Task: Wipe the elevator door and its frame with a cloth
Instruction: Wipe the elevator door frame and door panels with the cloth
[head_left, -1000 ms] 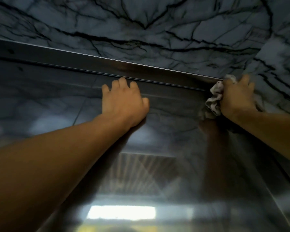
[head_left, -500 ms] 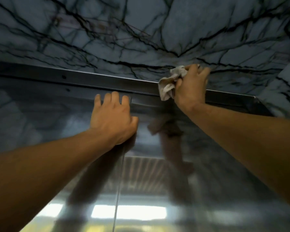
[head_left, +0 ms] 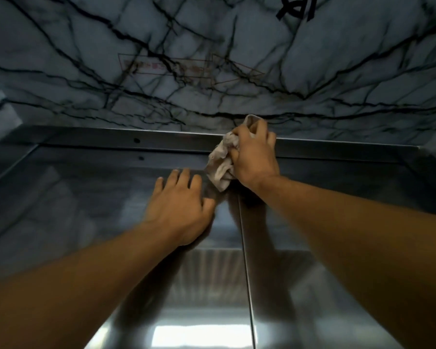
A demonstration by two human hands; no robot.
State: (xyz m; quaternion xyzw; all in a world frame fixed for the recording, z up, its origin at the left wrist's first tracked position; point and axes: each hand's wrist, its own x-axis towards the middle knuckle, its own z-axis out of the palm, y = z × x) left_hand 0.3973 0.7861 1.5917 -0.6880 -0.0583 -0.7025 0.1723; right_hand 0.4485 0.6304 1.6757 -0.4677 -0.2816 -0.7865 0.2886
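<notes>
Up at the frame's [head_left: 111, 139] top edge, your right hand [head_left: 256, 157] bunched the soft, light cloth [head_left: 220, 162]; left hand [head_left: 180, 210] lay flat, fingers spread, on the slick door [head_left: 86, 210].

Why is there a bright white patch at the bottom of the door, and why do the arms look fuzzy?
Head view: the patch is glare, a light mirrored in the shiny steel door, which also reflects dark copies of the arms. The left hand and both forearms are smeared by blur; the right hand and cloth look sharper.
</notes>
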